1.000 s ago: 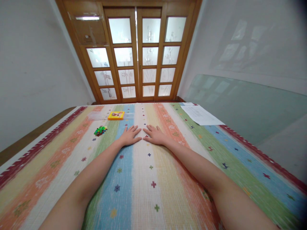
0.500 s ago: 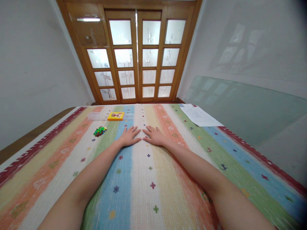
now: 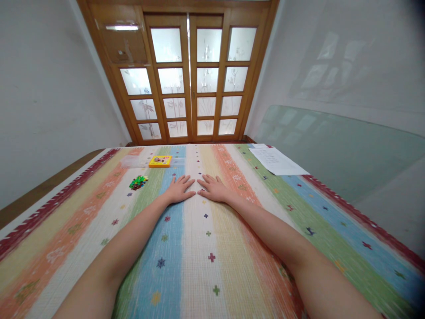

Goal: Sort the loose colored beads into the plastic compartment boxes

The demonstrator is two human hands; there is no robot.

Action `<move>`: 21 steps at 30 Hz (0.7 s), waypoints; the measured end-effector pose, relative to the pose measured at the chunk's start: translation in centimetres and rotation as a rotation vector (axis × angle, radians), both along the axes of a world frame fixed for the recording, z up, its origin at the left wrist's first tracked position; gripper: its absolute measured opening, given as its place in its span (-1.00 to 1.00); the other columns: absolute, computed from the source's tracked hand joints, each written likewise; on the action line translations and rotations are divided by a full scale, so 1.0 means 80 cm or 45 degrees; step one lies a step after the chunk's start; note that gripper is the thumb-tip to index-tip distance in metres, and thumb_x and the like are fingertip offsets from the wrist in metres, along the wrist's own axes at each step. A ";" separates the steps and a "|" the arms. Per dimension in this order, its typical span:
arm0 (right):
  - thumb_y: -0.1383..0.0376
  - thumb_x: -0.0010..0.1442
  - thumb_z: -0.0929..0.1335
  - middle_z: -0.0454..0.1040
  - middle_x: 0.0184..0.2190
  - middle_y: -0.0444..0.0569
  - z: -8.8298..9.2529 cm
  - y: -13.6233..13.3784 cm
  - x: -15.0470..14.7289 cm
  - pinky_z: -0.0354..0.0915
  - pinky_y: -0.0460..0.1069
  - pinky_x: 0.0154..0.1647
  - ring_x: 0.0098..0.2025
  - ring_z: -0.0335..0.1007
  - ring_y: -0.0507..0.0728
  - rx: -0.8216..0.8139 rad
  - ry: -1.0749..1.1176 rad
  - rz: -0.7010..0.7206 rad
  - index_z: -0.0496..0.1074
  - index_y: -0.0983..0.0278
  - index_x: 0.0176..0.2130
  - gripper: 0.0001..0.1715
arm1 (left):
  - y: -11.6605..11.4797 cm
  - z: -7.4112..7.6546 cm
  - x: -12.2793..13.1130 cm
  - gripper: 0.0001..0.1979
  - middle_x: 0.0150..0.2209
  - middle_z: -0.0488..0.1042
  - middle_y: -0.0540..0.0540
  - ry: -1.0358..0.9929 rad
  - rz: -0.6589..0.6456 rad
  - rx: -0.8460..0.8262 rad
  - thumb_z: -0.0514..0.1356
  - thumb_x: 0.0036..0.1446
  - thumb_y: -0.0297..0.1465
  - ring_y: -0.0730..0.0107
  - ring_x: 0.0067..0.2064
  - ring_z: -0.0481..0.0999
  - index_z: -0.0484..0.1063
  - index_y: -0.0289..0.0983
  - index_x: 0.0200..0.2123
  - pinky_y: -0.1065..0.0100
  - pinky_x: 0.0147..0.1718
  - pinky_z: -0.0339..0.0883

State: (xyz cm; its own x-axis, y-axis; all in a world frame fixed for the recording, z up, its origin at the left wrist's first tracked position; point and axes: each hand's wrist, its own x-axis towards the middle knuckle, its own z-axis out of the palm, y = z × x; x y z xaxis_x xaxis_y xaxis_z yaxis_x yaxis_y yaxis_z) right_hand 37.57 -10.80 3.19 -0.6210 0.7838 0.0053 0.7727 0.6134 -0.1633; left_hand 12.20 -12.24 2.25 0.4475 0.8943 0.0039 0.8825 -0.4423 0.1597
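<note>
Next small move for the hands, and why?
Probably lift the left hand and reach toward the pile of small, mostly green pieces. Both hands rest with fingers spread on the striped tablecloth, apparently holding nothing, and the pile lies nearer the left hand than the right hand.

Your left hand (image 3: 178,190) and right hand (image 3: 214,188) rest palm-down on the cloth-covered tabletop (image 3: 195,266), near each other but not touching. Left of your left hand sits a pile (image 3: 137,182) of small, mostly green pieces; beyond it lies a yellow box (image 3: 160,161) with clear plastic (image 3: 131,161) beside it. Papers (image 3: 278,161) lie to your right. Wooden doors (image 3: 195,102) stand ahead.
</note>
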 end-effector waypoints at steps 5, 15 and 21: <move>-0.27 0.41 0.10 -0.12 0.55 0.17 0.000 0.000 0.000 -0.17 0.45 0.47 0.56 -0.21 0.40 0.005 0.003 0.005 0.06 0.11 0.51 -0.08 | 0.000 0.000 -0.001 -0.23 0.55 -0.09 -0.13 -0.003 -0.001 -0.001 -0.03 0.35 0.15 -0.09 0.55 -0.11 0.07 -0.02 0.50 -0.26 0.44 -0.33; -0.26 0.41 0.13 -0.10 0.54 0.16 -0.004 0.003 0.000 -0.17 0.43 0.48 0.56 -0.19 0.39 0.011 0.013 0.000 0.09 0.11 0.50 -0.10 | 0.004 -0.007 -0.003 -0.24 0.55 -0.06 -0.14 -0.057 -0.018 0.015 0.02 0.35 0.14 -0.11 0.54 -0.09 0.11 -0.03 0.49 -0.27 0.44 -0.34; -0.26 0.41 0.13 -0.11 0.55 0.15 -0.005 0.003 0.000 -0.20 0.43 0.48 0.56 -0.21 0.41 0.003 0.014 0.000 0.08 0.11 0.51 -0.09 | 0.004 -0.008 -0.004 -0.23 0.54 -0.04 -0.15 -0.074 -0.026 0.023 0.01 0.34 0.15 -0.14 0.54 -0.08 0.12 -0.04 0.49 -0.30 0.43 -0.34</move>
State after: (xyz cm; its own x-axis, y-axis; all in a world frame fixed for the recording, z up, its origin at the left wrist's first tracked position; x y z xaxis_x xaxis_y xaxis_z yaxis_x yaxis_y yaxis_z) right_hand 37.59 -10.53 2.83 -0.6208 0.7838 0.0141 0.7709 0.6136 -0.1706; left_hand 11.86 -11.88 1.59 0.4645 0.8843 0.0470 0.8625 -0.4638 0.2024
